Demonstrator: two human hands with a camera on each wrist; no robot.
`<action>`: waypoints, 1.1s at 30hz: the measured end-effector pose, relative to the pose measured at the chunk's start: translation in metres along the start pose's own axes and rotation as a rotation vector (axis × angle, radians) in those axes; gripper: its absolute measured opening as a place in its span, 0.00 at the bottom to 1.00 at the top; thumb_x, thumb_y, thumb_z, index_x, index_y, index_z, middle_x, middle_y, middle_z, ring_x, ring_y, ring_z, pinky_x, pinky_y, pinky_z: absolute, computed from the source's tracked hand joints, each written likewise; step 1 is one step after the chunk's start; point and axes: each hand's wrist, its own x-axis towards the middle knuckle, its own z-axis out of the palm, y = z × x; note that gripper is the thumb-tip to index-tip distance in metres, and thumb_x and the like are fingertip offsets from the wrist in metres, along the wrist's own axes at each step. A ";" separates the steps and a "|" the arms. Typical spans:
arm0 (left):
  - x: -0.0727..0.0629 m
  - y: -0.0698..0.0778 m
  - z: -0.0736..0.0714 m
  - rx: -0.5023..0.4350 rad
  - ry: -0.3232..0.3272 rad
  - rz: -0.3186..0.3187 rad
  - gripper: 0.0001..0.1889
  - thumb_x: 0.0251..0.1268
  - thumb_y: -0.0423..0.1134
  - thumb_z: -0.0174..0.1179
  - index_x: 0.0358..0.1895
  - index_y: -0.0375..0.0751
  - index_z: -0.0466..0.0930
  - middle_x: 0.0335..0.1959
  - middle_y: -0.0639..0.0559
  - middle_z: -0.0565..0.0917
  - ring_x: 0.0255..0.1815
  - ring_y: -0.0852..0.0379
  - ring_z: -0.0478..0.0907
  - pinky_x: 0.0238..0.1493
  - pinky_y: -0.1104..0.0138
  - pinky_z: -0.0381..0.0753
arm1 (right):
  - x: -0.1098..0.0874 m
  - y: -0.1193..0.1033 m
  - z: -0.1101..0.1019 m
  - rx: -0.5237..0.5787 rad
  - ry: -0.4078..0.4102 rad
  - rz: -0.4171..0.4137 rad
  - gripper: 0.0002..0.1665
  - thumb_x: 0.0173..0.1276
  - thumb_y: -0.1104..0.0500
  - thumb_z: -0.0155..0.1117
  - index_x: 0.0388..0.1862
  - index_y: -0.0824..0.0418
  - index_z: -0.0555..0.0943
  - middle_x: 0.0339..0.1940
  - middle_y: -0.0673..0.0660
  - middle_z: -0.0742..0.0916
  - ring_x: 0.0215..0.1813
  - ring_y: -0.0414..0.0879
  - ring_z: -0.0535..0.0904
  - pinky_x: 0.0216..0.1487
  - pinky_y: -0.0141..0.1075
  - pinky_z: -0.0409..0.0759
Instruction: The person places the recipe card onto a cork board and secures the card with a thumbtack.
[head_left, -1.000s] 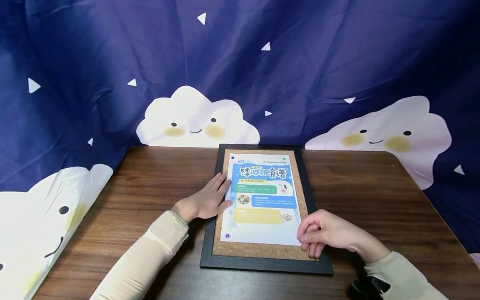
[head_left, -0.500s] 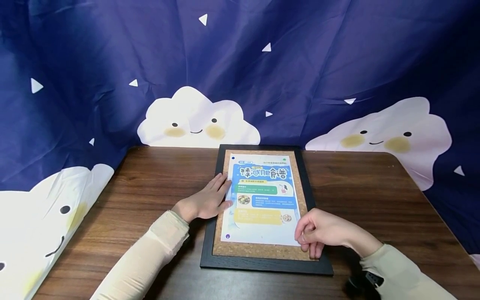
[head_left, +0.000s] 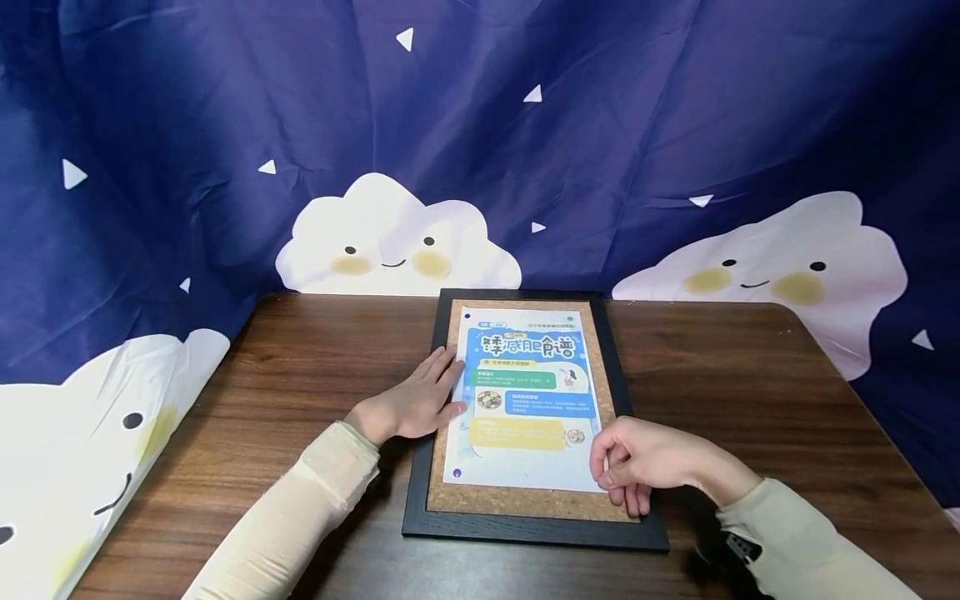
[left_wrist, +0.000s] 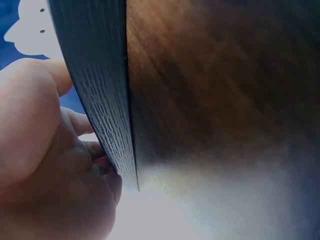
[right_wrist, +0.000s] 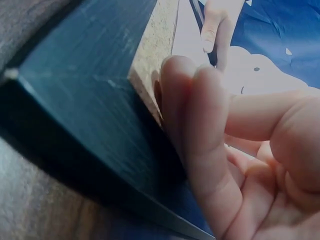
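A printed poster (head_left: 517, 467) lies on a cork board (head_left: 525, 502) with a black frame (head_left: 534, 533). Pushpins show at three of its corners: dark blue (head_left: 467, 316), green (head_left: 570, 318) and purple (head_left: 457, 472). My left hand (head_left: 411, 402) rests on the frame's left side, fingers fairly straight, their tips at the poster's edge. At the poster's lower right corner, my right hand (head_left: 652, 457) pinches with thumb and forefinger on a small thing that they hide. Its other fingers (right_wrist: 200, 110) lie curled by the cork and frame in the right wrist view.
The brown wood-grain table (head_left: 330, 350) carries the board, whose top edge is near the table's back edge. Behind hangs a dark blue cloth (head_left: 480, 125) with smiling clouds and white triangles. A black device (head_left: 742, 547) sits on my right wrist.
My right hand has shifted very slightly to the left, and its forearm has drawn in a little. The left hand, poster and board stay in place.
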 end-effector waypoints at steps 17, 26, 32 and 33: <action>-0.001 0.000 -0.001 -0.007 -0.013 0.010 0.40 0.91 0.54 0.45 0.89 0.33 0.42 0.91 0.35 0.35 0.93 0.38 0.29 0.92 0.46 0.42 | 0.003 -0.007 -0.003 -0.070 -0.030 0.028 0.06 0.76 0.72 0.65 0.37 0.66 0.80 0.21 0.59 0.88 0.18 0.42 0.84 0.19 0.32 0.82; 0.000 -0.002 -0.001 -0.001 -0.004 0.022 0.40 0.91 0.54 0.45 0.89 0.33 0.43 0.91 0.34 0.36 0.93 0.37 0.30 0.91 0.46 0.43 | 0.009 -0.017 -0.005 -0.225 -0.012 0.110 0.10 0.73 0.70 0.69 0.33 0.62 0.78 0.17 0.58 0.87 0.14 0.41 0.81 0.16 0.32 0.80; -0.001 -0.001 -0.001 -0.013 -0.002 0.021 0.40 0.90 0.54 0.46 0.89 0.33 0.44 0.91 0.35 0.37 0.93 0.37 0.31 0.91 0.45 0.44 | 0.004 -0.010 -0.013 -0.266 0.030 0.036 0.16 0.70 0.64 0.76 0.28 0.61 0.77 0.13 0.54 0.83 0.10 0.40 0.77 0.12 0.29 0.73; -0.001 -0.001 -0.001 -0.013 -0.001 0.020 0.40 0.90 0.54 0.47 0.89 0.33 0.44 0.91 0.35 0.37 0.93 0.37 0.31 0.91 0.45 0.44 | 0.003 -0.007 -0.013 -0.257 0.034 0.015 0.16 0.70 0.63 0.77 0.28 0.61 0.77 0.13 0.54 0.83 0.10 0.40 0.77 0.12 0.29 0.72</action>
